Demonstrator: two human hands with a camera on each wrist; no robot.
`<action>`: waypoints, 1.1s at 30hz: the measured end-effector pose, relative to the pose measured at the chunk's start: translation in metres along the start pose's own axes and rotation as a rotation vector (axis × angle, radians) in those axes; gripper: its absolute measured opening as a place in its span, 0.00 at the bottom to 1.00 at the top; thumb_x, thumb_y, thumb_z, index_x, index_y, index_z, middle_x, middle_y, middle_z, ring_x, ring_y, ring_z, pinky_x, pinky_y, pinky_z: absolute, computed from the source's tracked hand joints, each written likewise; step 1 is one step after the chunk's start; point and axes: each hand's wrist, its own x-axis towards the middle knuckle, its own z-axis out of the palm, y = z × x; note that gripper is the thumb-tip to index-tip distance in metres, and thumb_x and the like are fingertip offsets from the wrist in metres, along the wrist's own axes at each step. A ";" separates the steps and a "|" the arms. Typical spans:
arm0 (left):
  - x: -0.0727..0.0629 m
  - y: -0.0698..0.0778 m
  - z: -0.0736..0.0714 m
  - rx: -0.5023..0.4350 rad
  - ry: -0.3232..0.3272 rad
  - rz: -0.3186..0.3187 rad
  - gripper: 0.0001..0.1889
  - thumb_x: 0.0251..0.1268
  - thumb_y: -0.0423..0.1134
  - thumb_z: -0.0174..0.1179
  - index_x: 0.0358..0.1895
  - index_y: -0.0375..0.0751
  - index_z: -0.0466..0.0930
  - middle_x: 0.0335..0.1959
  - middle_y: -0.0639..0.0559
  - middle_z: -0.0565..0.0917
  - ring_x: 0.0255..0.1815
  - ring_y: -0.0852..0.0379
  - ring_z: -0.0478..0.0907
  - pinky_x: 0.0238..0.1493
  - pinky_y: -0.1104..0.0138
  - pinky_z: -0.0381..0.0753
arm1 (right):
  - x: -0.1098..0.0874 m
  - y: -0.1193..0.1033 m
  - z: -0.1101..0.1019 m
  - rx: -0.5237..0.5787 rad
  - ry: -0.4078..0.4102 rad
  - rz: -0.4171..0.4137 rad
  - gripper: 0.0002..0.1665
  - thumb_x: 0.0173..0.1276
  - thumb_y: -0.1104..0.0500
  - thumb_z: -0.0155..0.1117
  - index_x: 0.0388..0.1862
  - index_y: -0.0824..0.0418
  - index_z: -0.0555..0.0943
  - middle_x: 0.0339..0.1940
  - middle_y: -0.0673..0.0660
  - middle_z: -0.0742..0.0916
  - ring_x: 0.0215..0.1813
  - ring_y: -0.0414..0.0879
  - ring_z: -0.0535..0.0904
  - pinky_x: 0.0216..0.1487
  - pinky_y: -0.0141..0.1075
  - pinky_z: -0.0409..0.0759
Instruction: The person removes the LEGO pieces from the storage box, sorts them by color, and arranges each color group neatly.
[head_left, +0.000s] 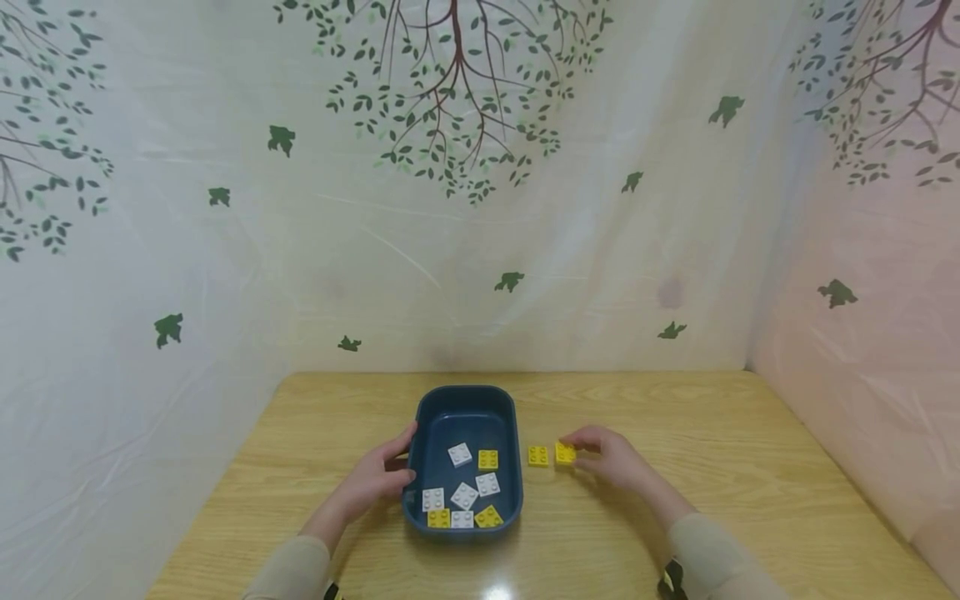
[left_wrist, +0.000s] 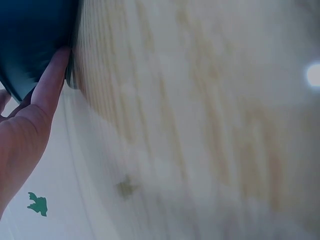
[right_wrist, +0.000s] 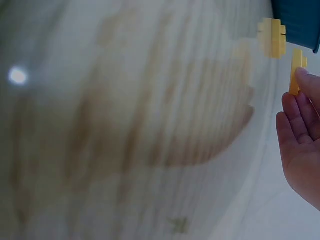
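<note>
A dark blue tray (head_left: 465, 400) sits on the table, with several white toy bricks (head_left: 460, 454) and three yellow toy bricks (head_left: 488, 460) lying inside. My left hand (head_left: 372, 479) touches the tray's left side, thumb and forefinger spread apart along it. In the left wrist view, a straight digit presses the tray's outer wall (left_wrist: 30, 45); the other fingers are partly hidden. Right of the tray, my right hand (head_left: 611, 457) pinches a yellow toy brick (right_wrist: 296, 75) between thumb and fingers. Another yellow toy brick (head_left: 537, 456) lies between it and the tray.
The wooden table (head_left: 637, 525) stretches out on both sides of the tray. A pale curtain (head_left: 450, 250) printed with branches and leaves hangs behind the table and along its sides. Light reflects off the tabletop near the front.
</note>
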 end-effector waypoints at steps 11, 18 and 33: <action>-0.003 0.003 0.001 0.002 0.014 -0.010 0.40 0.66 0.32 0.59 0.80 0.46 0.52 0.76 0.34 0.58 0.68 0.31 0.65 0.57 0.48 0.78 | 0.002 0.007 0.002 0.019 -0.014 0.045 0.18 0.62 0.68 0.69 0.52 0.61 0.85 0.52 0.58 0.85 0.58 0.58 0.78 0.63 0.57 0.71; -0.004 0.004 0.002 0.014 0.024 -0.013 0.40 0.65 0.33 0.59 0.80 0.47 0.52 0.76 0.35 0.59 0.68 0.32 0.66 0.57 0.48 0.78 | 0.003 0.005 0.005 0.033 0.002 0.105 0.18 0.61 0.67 0.70 0.51 0.58 0.86 0.53 0.56 0.85 0.59 0.57 0.77 0.65 0.58 0.69; -0.003 0.002 0.002 0.025 0.026 -0.005 0.40 0.65 0.32 0.59 0.79 0.46 0.52 0.76 0.35 0.59 0.68 0.32 0.66 0.58 0.48 0.77 | 0.008 0.004 0.008 0.022 -0.013 0.145 0.18 0.62 0.69 0.69 0.51 0.57 0.86 0.53 0.55 0.85 0.59 0.55 0.77 0.65 0.56 0.70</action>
